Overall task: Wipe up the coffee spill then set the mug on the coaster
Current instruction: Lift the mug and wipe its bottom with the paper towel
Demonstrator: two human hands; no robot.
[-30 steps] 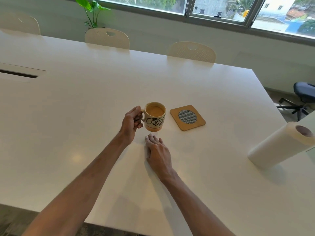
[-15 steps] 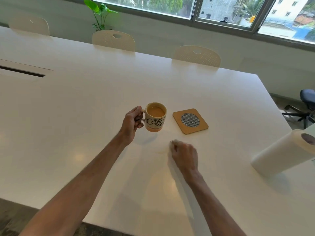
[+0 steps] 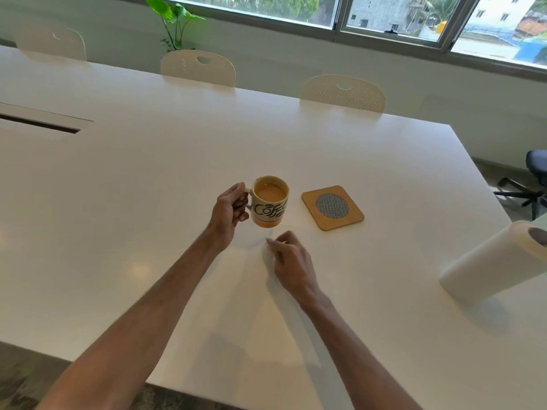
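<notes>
My left hand grips the handle of a cream mug with black "Coffee" lettering, full of light brown coffee. The mug hangs slightly above the white table, with its faint shadow just below it. My right hand rests on the table just in front of the mug. Its fingers are curled on a small white piece of paper towel that is hard to make out against the table. A square wooden coaster with a round mesh centre lies to the right of the mug, with nothing on it. No spill is clearly visible.
A paper towel roll lies on its side at the right edge. Cream chairs stand along the far side. A cable slot is at the left, a plant by the window, and a dark office chair at the right.
My right hand went from flat below the mug to the right with its fingers curled, then came back left and forward under the mug. My left hand keeps the mug raised.
</notes>
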